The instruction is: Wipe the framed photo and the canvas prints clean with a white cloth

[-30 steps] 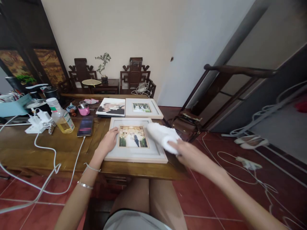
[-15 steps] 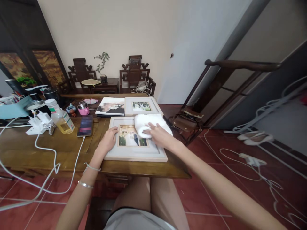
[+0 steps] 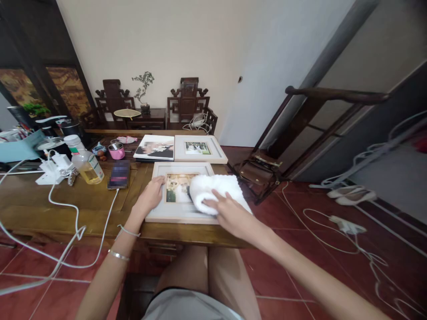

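Note:
A pale picture frame with a couple's photo inside lies flat near the table's front edge. My left hand grips its left side, the fingertips resting over the border. In my right hand is a bunched white towel, pressed against the right part of the frame. The towel covers the photo's right side and the frame's lower right corner, and part of it hangs past the right edge.
Behind lie a second framed photo and a photo album. Leftward on the wooden table are a phone, a bottle, a pink cup and a power strip with trailing cables. A brown bag rests on a chair at right.
My right hand has slid the towel toward me and a little to the right over the frame, uncovering its upper right part. My left hand stays at the left edge.

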`<state>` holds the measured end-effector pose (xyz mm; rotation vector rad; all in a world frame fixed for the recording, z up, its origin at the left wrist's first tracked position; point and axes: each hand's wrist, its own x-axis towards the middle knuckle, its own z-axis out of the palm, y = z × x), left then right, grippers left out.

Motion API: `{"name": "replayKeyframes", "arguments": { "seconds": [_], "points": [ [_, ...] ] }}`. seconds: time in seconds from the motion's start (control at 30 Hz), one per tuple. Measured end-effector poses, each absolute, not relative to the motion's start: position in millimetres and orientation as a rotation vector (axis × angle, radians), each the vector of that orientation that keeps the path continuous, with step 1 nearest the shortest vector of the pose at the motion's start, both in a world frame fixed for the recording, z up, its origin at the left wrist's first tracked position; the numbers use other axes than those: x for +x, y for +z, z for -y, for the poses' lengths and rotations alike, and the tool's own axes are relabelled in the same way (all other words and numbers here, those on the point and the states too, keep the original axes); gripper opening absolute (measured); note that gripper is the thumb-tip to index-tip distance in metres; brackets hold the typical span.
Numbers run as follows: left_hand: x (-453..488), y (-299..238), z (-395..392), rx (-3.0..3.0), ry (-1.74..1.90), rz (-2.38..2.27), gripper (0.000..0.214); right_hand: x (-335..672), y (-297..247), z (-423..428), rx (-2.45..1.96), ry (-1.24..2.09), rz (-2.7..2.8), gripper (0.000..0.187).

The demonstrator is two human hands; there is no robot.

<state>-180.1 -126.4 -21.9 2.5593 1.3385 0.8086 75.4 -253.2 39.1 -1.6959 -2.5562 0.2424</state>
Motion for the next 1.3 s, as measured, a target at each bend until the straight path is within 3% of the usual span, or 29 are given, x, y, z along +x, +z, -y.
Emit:
{"name": "replayKeyframes", "arguments": {
  "seconds": [0.23, 0.37, 0.53, 0.77, 0.87, 1.1, 1.3],
  "points": [
    [-182, -28, 123, 2.558, 0.841, -1.323, 0.041, 89, 34, 144, -1.809, -0.046, 2.389, 0.065],
    [-181, -30, 123, 2.535, 0.894, -1.318, 0.041, 84, 33, 127, -1.786, -0.107, 2.443, 0.063],
    [-180, -30, 125, 2.495, 0.911, -1.328, 0.039, 77, 40, 182, -1.688, -0.057, 2.691, 0.062],
    [-178, -27, 128, 2.478, 0.864, -1.372, 0.038, 55, 83, 298, -1.692, 0.461, 2.812, 0.072],
    [-179, -25, 128, 2.509, 0.812, -1.375, 0.039, 42, 81, 309, -1.624, 0.512, 2.766, 0.07],
    [-181, -25, 126, 2.537, 0.812, -1.345, 0.042, 56, 29, 220, -1.673, 0.196, 2.539, 0.07],
    [-182, -25, 125, 2.531, 0.811, -1.317, 0.041, 68, 27, 133, -1.747, -0.163, 2.482, 0.066]
  ]
}}
